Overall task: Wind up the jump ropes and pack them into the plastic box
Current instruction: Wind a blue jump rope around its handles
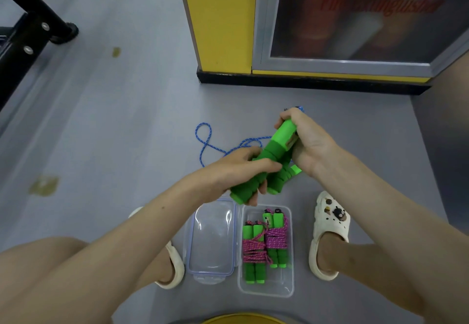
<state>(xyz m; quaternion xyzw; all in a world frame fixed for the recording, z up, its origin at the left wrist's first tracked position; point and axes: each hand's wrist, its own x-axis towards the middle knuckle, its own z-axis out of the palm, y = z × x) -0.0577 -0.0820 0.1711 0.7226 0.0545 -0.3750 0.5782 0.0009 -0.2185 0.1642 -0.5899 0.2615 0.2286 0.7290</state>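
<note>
Both hands grip the pair of green handles (272,156) above the floor: left hand (237,171) wrapped around their lower ends, right hand (308,141) clasping the tops. The blue rope (206,143) trails loose on the floor (114,120). Below, the clear plastic box (266,288) holds two pink-wound jump ropes (264,245), its lid (212,237) alongside.

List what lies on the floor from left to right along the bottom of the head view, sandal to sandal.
Left sandal → clear lid → plastic box holding two wound pink jump ropes, one left of the other → right sandal.
</note>
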